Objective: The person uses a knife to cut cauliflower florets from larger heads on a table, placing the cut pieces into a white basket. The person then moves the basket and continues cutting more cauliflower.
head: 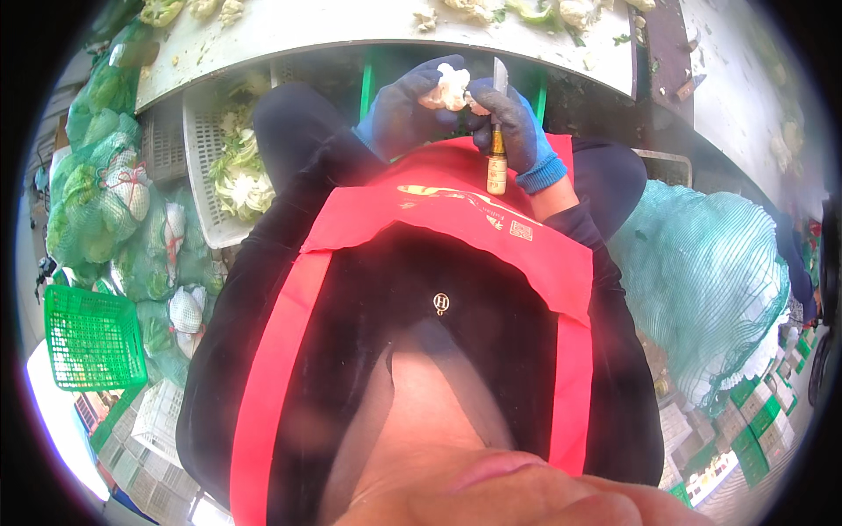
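A white cauliflower piece (446,89) is in my left hand (409,105), which wears a dark-coated blue work glove. My right hand (512,121), gloved the same way, grips a knife (497,161) with a light handle that bears writing. The blade points up, away from me. A smaller cauliflower floret (476,103) shows by my right thumb, close to the larger piece; whether the two are joined I cannot tell. Both hands are above my lap, just before the near edge of a white table (368,29).
Cauliflower pieces (579,12) lie on the table. Another knife (691,87) rests at the right. A white crate (209,217) with cauliflower leaves (240,177) stands left of my knee. Filled green mesh sacks (92,217) and a green basket (95,338) are further left; a large mesh sack (704,276) stands right.
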Available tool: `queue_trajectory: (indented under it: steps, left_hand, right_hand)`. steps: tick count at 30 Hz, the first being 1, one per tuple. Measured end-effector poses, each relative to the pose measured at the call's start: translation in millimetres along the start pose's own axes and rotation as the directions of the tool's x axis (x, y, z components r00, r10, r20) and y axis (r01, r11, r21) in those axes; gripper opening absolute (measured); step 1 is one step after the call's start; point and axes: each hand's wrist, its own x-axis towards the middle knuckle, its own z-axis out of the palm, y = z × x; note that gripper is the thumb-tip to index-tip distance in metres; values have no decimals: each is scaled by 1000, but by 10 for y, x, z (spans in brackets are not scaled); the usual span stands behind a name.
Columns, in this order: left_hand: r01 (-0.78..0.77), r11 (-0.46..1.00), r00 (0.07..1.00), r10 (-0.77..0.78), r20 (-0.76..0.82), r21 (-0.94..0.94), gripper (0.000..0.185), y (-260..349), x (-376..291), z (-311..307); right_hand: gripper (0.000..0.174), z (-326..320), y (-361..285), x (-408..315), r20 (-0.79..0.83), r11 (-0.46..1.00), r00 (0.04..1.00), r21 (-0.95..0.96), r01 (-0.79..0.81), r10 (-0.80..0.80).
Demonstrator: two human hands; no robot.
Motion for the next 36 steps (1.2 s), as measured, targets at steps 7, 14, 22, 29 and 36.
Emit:
queue_trajectory:
  steps: [7, 14, 22, 29, 36]
  left_hand:
    - [-133, 975, 988, 145, -52, 180, 63, -338, 120, -81]
    - [-74, 972, 995, 57, 80, 221, 65, -8, 3, -319]
    - [-33, 981, 999, 24, 47, 191, 67, 286, -10, -618]
    - [31, 979, 999, -33, 5, 204, 88, 285, 132, -640]
    - [96, 977, 994, -85, -64, 188, 73, 346, 80, -609]
  right_hand:
    - [49, -165, 84, -60, -356, 941, 918, -336, 48, -174]
    - [21, 146, 203, 222, -117, 894, 953, -395, 212, -278]
    - [34, 153, 59, 96, -351, 858, 934, -497, -128, -64]
    - [15, 282, 243, 181, 218, 227, 816, -893, 388, -535]
    - [18, 387, 387, 362, 214, 39, 890, -967, 250, -402]
